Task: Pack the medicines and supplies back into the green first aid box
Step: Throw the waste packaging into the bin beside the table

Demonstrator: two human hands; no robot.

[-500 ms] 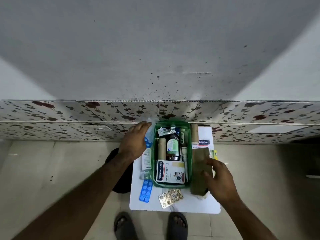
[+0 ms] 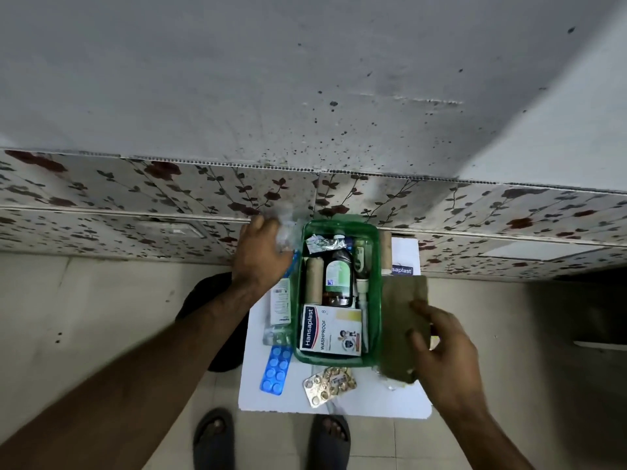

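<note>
The green box [image 2: 339, 293] sits between the hands. Left hand [image 2: 261, 259] fingers curl on a clear packet [image 2: 286, 228]; right hand [image 2: 441, 347] fingers pinch a brown pad [image 2: 400, 320]. Lift the pad over the box wall, then lay it flat.

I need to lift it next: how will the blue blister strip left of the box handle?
The blue blister strip looks thin and flat, so probably light and a bit bendy. Lying flush on the white sheet, it may be awkward to pinch; its smooth face could slide.
</note>
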